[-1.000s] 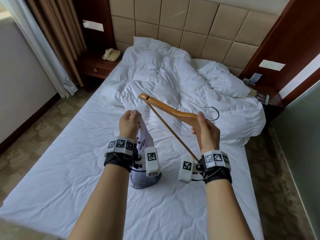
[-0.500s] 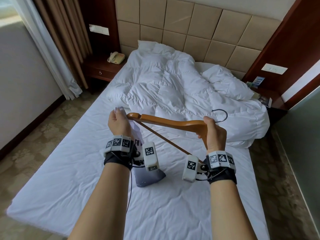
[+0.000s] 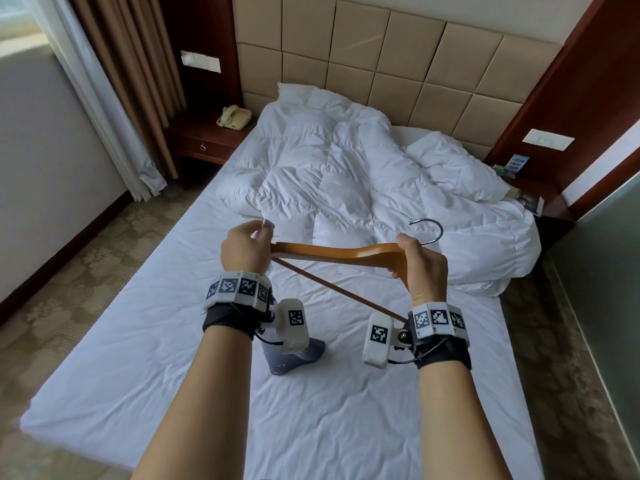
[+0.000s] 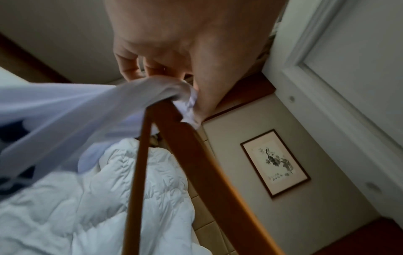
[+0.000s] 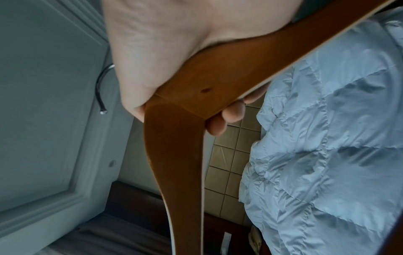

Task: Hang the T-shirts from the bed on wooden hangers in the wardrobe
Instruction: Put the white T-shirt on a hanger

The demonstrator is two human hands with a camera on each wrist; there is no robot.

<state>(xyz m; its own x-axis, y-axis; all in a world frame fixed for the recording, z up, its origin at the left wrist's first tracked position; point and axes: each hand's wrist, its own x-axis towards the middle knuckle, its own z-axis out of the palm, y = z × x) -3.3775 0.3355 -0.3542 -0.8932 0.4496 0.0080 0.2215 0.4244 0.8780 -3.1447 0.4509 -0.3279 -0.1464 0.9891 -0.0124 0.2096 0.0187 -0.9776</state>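
1 wooden hanger (image 3: pixel 332 252) is held above the bed (image 3: pixel 145 327): right hand (image 3: pixel 420 268) grips its middle by the hook (image 3: pixel 429 230), left hand (image 3: pixel 240 249) pinches 1 white T-shirt (image 4: pixel 65 110) at the hanger's end; shirt hem (image 3: pixel 294 356) rests on the sheet

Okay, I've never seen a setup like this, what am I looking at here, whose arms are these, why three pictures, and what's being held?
No machine here: these are a person's bare arms, wearing wrist bands with small cameras. The big picture comes from a camera on the person's head, looking down over a bed with a crumpled white duvet. The other two pictures come from the wrist cameras, looking along each hand. The right hand grips a wooden hanger at its middle, just below the metal hook. The left hand pinches a white T-shirt over the hanger's end; the fingers bunch the cloth there. The rest of the shirt hangs down toward the mattress.
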